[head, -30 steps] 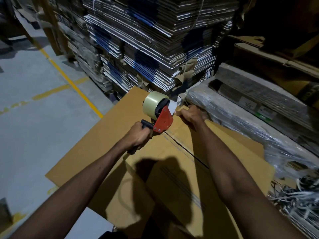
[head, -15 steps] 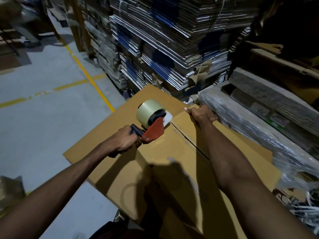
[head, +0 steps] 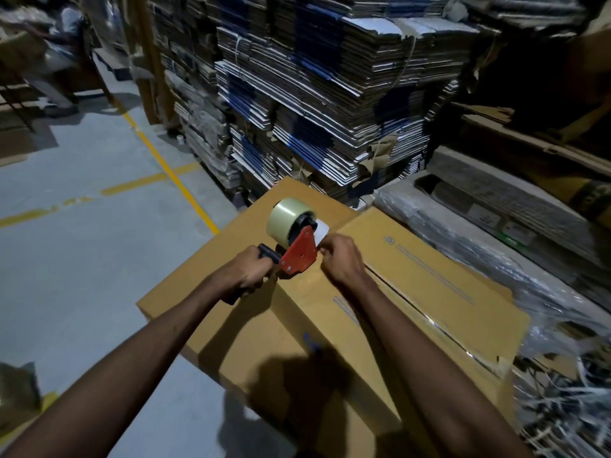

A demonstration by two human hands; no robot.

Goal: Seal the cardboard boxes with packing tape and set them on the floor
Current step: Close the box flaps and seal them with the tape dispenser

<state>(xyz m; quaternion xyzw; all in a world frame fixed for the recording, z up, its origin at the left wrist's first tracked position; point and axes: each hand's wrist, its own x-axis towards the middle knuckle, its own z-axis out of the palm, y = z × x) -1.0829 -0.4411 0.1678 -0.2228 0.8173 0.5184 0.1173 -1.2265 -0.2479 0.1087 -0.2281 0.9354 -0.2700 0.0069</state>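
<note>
While the left hand keeps its fingers wrapped round the black handle of the red-framed tape dispenser with its roll of clear packing tape, the right hand has left the far edge of the large brown cardboard box, where it was braced half a second ago, and come back to the dispenser's front end. Its fingers are now curled close against the red frame and seem to pinch at the loose tape end, though the tape itself is too thin and clear to make out, so whether they truly hold it cannot be told. The dispenser has also drawn back from the far edge toward the near-left part of the box top and sits at the start of the centre seam, where the two flaps meet. The box rests on another flat brown cardboard box above the grey concrete floor with yellow lines, beside tall stacks of flattened cartons. By the look of it the flaps are closed but the seam is not yet fully taped, and this shift suggests a new strip is being started
</note>
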